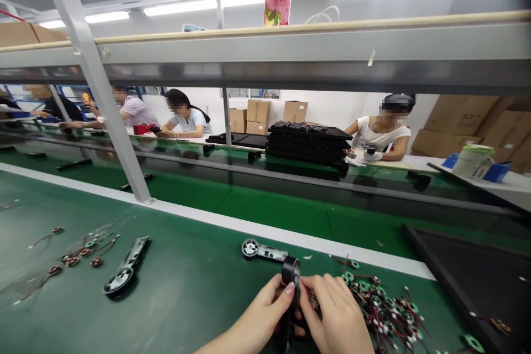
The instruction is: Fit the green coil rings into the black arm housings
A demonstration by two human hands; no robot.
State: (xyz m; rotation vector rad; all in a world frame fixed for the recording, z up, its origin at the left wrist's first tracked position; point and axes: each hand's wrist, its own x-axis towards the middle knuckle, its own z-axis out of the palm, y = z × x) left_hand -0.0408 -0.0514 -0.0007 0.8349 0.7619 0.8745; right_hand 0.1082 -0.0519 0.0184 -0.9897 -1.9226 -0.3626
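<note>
My left hand (pixel 265 310) is closed around a black plastic housing with a round, ring-shaped head (pixel 291 270), held upright just above the bench. At the inner side of that head, the fingers of my right hand (pixel 338 312) are pinched together; what they hold is mostly hidden. Behind my hands lies an open housing half (pixel 267 251) with a round spoked end. Another such housing half (pixel 126 271) rests to the left. Beside my right hand spreads a pile of small round green parts with red and black wires (pixel 385 310).
Several loose wired parts (pixel 85 251) lie on the left of the green bench. A black tray (pixel 477 276) stands at right. Beyond a white strip runs a green conveyor (pixel 265 207). A slanted metal post (pixel 95 83) carries the overhead shelf (pixel 249 50). Several co-workers sit opposite.
</note>
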